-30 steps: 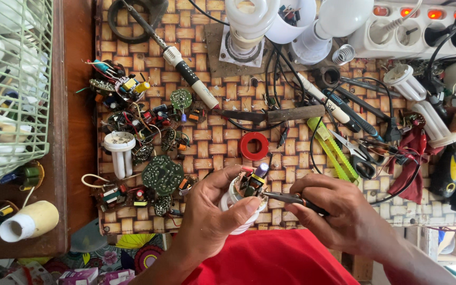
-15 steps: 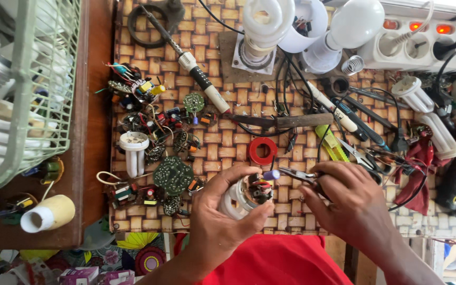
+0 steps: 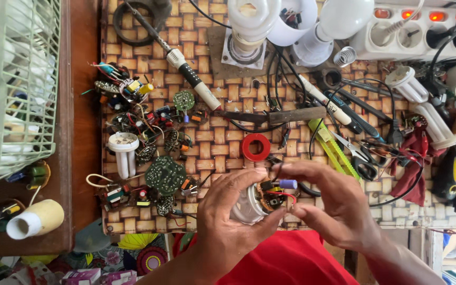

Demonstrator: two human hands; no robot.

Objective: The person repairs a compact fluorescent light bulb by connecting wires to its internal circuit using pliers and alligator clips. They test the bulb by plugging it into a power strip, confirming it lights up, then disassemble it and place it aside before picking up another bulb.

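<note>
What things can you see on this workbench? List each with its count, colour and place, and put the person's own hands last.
lamp base: one, white, circuit exposed, held at front centre
tape roll: one, red, mat centre
round circuit board: one, green, left of centre
soldering iron: one, white and black, upper left
power strip: one, white, lit red switches, top right
scissors: one pair, black handles, right
wire basket: one, pale green, far left
left hand: grip closed around lamp base
right hand: fingertips at the base's circuit
</note>
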